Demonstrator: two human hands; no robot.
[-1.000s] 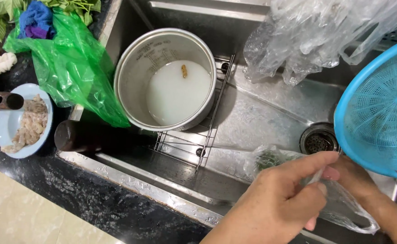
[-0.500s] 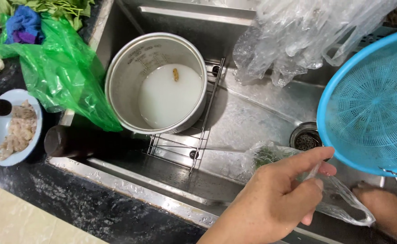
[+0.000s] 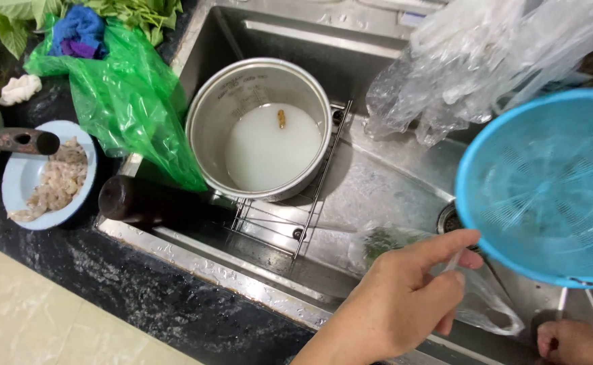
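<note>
Nearest the camera, the left hand (image 3: 398,304) pinches a thin clear plastic bag (image 3: 472,297) lying on the steel sink (image 3: 377,182) floor, while the right hand (image 3: 573,341), mostly out of frame, has a grip I cannot tell. Beyond them a round blue plastic colander (image 3: 546,182) hovers over the drain, and farther left a metal pot of cloudy water (image 3: 262,128) sits on a wire rack (image 3: 289,216).

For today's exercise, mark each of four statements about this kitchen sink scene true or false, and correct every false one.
1. The left hand pinches a clear plastic bag over the sink. True.
2. The metal pot is empty. False: it holds cloudy white water.
3. The blue colander lies inside the pot. False: it is over the right side of the sink, apart from the pot.
4. A green plastic bag lies left of the pot. True.
</note>
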